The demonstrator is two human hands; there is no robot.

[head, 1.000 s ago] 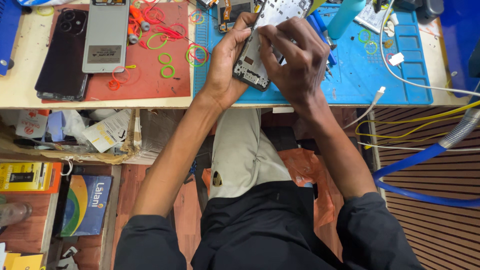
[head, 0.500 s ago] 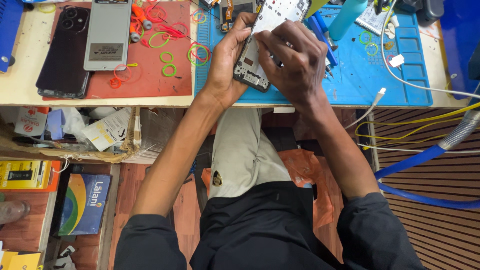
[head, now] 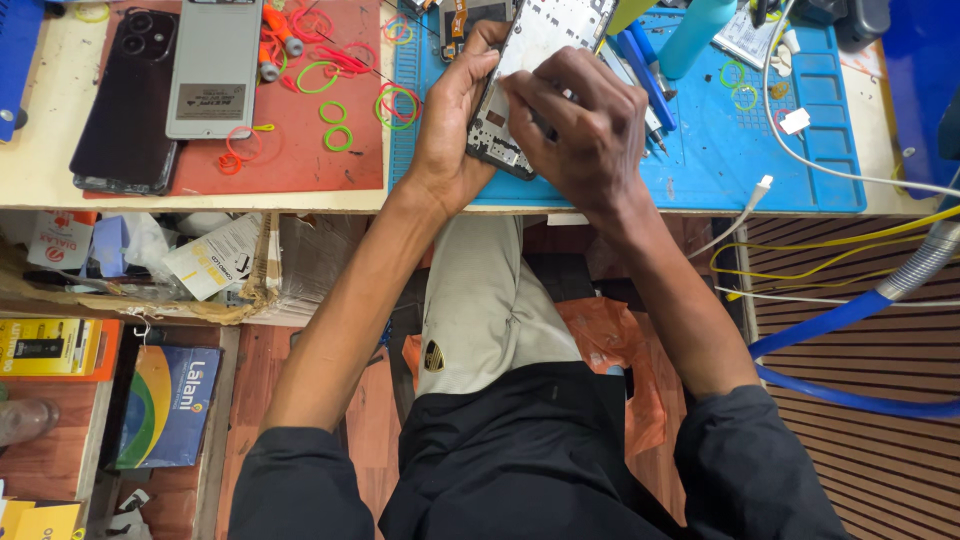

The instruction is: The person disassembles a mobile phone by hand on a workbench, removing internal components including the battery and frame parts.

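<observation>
Blue silicone work mat [head: 720, 170], one, lies on the right half of your bench; one red mat [head: 300, 160] lies beside it on the left.

On the red mat: one dark phone [head: 125, 100] lying back up, and one grey back panel [head: 215, 65] overlapping its right edge. Loose rubber bands [head: 337, 125] sit around them, green and orange ones, at least six visible. Two orange-handled tools [head: 275, 40] lie near the mat's top edge.

On the blue mat: one opened phone frame [head: 540, 60], tilted, its bare inner side facing you, held just above the mat's near edge. One teal cylinder [head: 695, 35] stands to its right. Blue-handled tools [head: 640, 75] lie between frame and cylinder; their count is unclear. One white cable [head: 800, 165] crosses the mat, its plug [head: 760, 188] near the front edge. Two green bands [head: 738, 85] lie by the cylinder.

Your left hand [head: 455, 120] is curled round the frame's left edge, thumb and fingers gripping it. Your right hand [head: 585, 130] is bunched over the frame's lower part, fingertips pressed to its surface; you cannot tell whether anything is pinched between them.

Below the bench: one blue hose [head: 850, 400] and one yellow cable [head: 800, 255].
</observation>
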